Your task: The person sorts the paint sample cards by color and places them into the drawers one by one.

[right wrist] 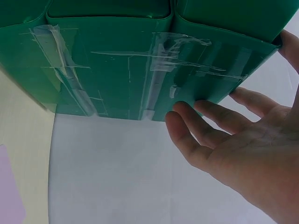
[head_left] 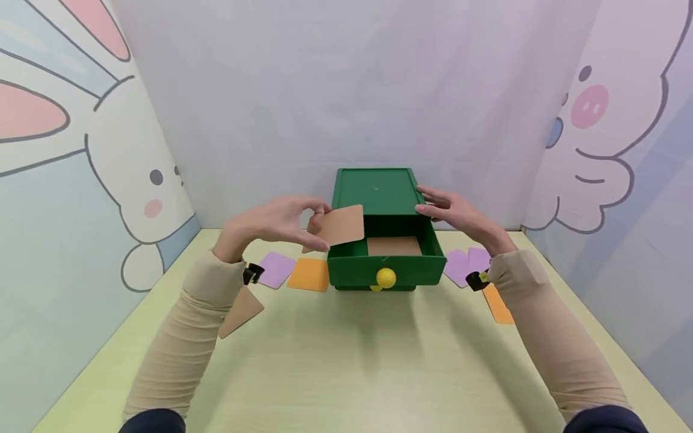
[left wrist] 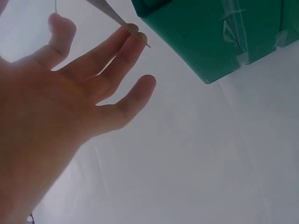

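My left hand (head_left: 276, 222) holds a brown card (head_left: 346, 225) with rounded corners, tilted over the left side of the pulled-out top drawer (head_left: 357, 269). In the left wrist view the card (left wrist: 111, 11) shows as a thin edge at the fingertips. The green drawer box (head_left: 376, 191) stands at the back of the table, a yellow knob (head_left: 386, 278) on its drawer front. Inside the drawer lies another brown card (head_left: 394, 246). My right hand (head_left: 457, 213) rests its extended fingers against the right side of the box; clear tape crosses that side in the right wrist view.
Left of the box, a purple card (head_left: 277, 269), an orange card (head_left: 308, 275) and a brown card (head_left: 240, 311) lie on the table (head_left: 346, 373). Purple cards (head_left: 457, 266) and an orange card (head_left: 497, 304) lie to its right. Walls stand behind and at both sides.
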Motion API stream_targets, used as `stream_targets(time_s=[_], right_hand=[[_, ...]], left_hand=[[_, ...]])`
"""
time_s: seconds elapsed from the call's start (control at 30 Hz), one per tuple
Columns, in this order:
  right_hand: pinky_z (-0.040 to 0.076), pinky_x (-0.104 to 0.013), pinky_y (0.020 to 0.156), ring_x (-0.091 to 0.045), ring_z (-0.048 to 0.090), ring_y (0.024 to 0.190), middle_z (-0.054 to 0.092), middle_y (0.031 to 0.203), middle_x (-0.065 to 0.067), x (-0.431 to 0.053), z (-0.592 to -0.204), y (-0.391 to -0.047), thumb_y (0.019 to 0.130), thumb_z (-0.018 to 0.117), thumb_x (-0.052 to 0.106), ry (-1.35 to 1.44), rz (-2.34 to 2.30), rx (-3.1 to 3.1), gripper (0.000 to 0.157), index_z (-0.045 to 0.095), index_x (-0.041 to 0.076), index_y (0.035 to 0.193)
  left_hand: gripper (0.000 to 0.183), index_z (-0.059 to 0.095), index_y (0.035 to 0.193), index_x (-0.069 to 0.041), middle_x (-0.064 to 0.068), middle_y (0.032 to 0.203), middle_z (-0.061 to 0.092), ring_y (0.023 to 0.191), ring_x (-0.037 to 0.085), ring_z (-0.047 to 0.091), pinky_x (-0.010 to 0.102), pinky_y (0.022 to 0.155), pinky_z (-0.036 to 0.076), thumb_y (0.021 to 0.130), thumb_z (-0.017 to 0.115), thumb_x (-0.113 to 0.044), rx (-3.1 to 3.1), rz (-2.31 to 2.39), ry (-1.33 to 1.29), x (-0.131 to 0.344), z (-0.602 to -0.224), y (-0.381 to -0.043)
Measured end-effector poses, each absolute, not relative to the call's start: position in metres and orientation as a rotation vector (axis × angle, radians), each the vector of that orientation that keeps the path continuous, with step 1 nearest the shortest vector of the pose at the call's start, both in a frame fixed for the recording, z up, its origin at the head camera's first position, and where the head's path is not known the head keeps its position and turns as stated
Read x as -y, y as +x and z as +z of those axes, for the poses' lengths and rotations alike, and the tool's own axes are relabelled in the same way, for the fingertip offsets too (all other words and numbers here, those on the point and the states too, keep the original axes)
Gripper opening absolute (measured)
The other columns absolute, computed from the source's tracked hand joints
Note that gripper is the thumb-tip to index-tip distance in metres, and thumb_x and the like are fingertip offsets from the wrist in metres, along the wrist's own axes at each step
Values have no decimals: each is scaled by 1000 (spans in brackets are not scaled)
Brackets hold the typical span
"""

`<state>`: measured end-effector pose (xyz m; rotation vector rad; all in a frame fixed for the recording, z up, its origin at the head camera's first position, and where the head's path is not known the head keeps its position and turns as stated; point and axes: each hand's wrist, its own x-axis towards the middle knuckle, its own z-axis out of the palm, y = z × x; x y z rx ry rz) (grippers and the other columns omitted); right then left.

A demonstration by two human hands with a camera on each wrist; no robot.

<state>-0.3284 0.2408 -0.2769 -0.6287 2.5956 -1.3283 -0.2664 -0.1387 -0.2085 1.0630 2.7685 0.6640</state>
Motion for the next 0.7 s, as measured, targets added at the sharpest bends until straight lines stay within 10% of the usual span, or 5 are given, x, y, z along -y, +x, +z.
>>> stream_targets(time_s=[0.7], right_hand=[[35,-58,110,-33,35,142,20,162,-3,-239,-276,-328,97,54,45,-601,-1291,-2628,70,19,30,155]], left_hand=[[37,55,81,-14,-3,76,49,76,14,46,26,69,35,77,77,-43,-2649,527,1318,91,-204,-274]])
